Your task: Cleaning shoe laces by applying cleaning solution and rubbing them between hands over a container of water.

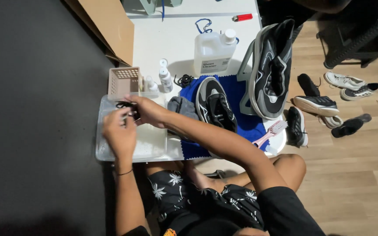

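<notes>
Both hands worked over the clear tray (106,150) at the bench's left edge. Left hand (120,133) and right hand (147,111) were each pinched shut on the black shoelace (125,105). Tray held cloudy liquid. Pink basket (123,81) stood behind it; contents not discernible. Black shoe (215,105) lay on the blue cloth (241,122).

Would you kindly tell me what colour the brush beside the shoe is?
Pink brush, clearest in the head view.
</notes>
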